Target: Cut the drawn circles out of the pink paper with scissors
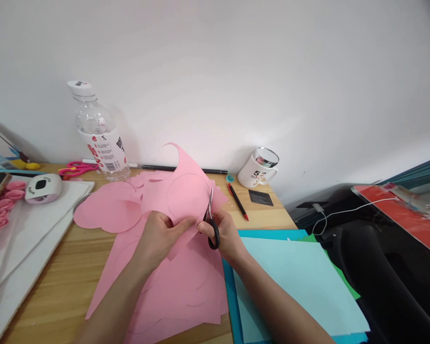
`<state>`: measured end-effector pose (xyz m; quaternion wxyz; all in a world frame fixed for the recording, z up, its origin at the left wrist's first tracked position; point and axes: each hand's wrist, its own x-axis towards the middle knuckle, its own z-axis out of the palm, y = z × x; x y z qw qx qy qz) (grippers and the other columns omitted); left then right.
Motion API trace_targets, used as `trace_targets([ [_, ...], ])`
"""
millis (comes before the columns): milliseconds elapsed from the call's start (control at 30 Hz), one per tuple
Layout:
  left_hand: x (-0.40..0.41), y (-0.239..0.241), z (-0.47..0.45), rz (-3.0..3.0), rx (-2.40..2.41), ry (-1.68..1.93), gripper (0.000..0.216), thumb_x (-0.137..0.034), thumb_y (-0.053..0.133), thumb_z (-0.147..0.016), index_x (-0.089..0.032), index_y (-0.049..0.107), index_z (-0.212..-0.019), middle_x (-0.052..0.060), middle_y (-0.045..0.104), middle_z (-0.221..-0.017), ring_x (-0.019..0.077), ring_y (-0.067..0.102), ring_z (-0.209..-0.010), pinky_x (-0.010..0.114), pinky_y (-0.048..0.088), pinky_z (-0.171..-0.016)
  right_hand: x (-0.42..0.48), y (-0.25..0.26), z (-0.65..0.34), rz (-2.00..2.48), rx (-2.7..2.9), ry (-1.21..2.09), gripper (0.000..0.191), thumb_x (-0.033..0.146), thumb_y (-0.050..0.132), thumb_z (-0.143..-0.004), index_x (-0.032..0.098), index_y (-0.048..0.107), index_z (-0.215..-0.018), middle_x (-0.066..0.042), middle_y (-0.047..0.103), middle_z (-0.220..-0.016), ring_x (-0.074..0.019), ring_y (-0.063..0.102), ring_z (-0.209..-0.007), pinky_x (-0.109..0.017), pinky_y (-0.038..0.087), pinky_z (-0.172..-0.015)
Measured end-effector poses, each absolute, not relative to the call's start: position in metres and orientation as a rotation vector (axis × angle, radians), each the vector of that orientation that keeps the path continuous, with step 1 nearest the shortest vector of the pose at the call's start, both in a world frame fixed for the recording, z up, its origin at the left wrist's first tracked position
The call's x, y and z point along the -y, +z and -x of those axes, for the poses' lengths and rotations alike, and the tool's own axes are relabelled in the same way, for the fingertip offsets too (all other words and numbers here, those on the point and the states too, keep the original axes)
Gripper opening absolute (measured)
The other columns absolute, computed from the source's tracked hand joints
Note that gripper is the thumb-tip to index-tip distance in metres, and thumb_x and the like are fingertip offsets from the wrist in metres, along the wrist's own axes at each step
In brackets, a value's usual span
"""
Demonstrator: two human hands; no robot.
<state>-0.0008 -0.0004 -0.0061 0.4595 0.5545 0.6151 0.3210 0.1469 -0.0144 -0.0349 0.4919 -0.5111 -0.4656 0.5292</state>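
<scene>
My left hand [161, 234] pinches the lower edge of a pink paper sheet [188, 191] marked with a drawn circle. A curved strip of that sheet sticks up at the top, where paper has been cut away. In my right hand [225, 234] is a pair of black-handled scissors [213, 233], its blades pointing up at the sheet's right side, beside the circle line. Whether the blades are parted is hard to see. Beneath both hands lies a stack of pink sheets [179, 306] with pencilled curves. Cut pink rounds [107, 208] rest to the left.
A plastic bottle [103, 138] and pink scissors [77, 168] stand and lie at the back left. Toward the right are a white mug [256, 172], a red-and-black pen [238, 201], a dark card [261, 198] and light blue sheets [294, 286]. A white board [25, 248] lies left.
</scene>
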Motion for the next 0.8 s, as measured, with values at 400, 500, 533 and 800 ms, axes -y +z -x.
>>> trace_targets([
  [400,-0.0006,-0.0044,0.0005,-1.356,-1.502,0.81,0.056,-0.046,0.065,-0.058,-0.023,0.016,-0.041,-0.008,0.011,-0.044,0.0038,0.011,-0.04,0.024,0.008,-0.038,0.015,-0.032,-0.1457,1.243,1.158,1.241,0.032,0.042,0.073,-0.059,0.017,0.054,-0.063,0.003,0.049,-0.055,-0.0103,0.042,-0.053,-0.023,0.032,-0.047],
  [500,-0.0018,-0.0061,0.0018,-1.362,-1.504,0.796,0.056,-0.046,0.064,-0.058,-0.023,0.016,-0.041,-0.007,0.011,-0.045,0.0039,0.012,-0.041,0.024,0.008,-0.039,0.0151,-0.0325,-0.1457,1.247,1.164,1.229,0.03,0.041,0.07,-0.062,0.017,0.053,-0.062,0.004,0.047,-0.051,-0.01,0.042,-0.051,-0.023,0.033,-0.047],
  [533,-0.0022,-0.0067,0.0022,-1.367,-1.504,0.791,0.056,-0.047,0.064,-0.058,-0.023,0.016,-0.041,-0.007,0.011,-0.045,0.004,0.012,-0.041,0.024,0.008,-0.039,0.0151,-0.0329,-0.1456,1.241,1.165,1.231,0.029,0.04,0.07,-0.063,0.017,0.053,-0.062,0.004,0.046,-0.051,-0.0099,0.042,-0.05,-0.023,0.034,-0.047],
  [800,-0.0033,-0.0058,0.0035,-1.382,-1.51,0.793,0.055,-0.047,0.062,-0.058,-0.024,0.015,-0.042,-0.007,0.012,-0.045,0.0043,0.013,-0.041,0.024,0.009,-0.04,0.0145,-0.0325,-0.1444,1.196,1.159,1.259,0.023,0.033,0.067,-0.066,0.017,0.051,-0.059,0.005,0.046,-0.048,-0.0093,0.044,-0.049,-0.023,0.035,-0.048],
])
